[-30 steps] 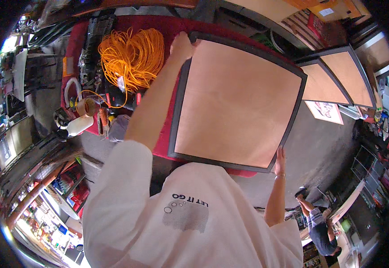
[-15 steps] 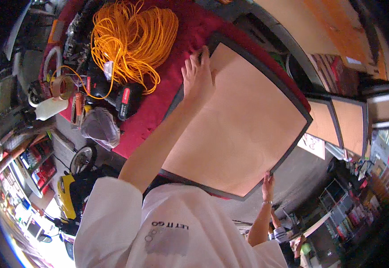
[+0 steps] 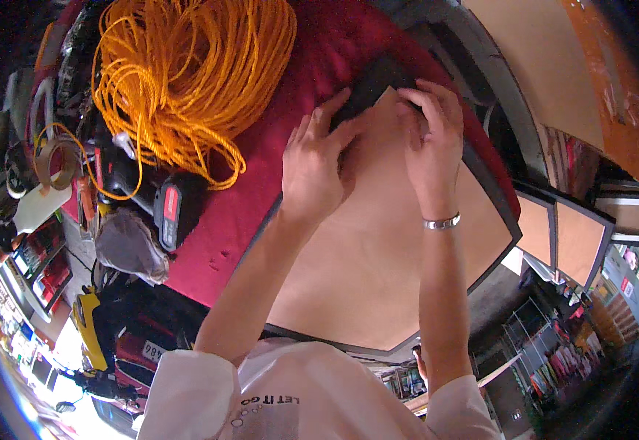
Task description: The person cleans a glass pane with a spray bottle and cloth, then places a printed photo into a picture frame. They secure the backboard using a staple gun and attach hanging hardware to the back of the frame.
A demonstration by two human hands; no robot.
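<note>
a red cloth covers the surface (image 3: 261, 213) left of the fingers. framed boards (image 3: 569, 235) lean right of them. shop shelves (image 3: 554, 352) stand far below, in bright light.

The surface (image 3: 275, 176) is covered in deep crimson cloth. On it lies a panel (image 3: 385, 264) of plain pale tan with a dark grey-black frame. At far left a heap of bright orange rope (image 3: 187, 81). Near it a black tool with a red label (image 3: 169, 209). The right wrist wears a silver bracelet (image 3: 440, 221); the shirt (image 3: 305, 396) is white with black lettering
</note>
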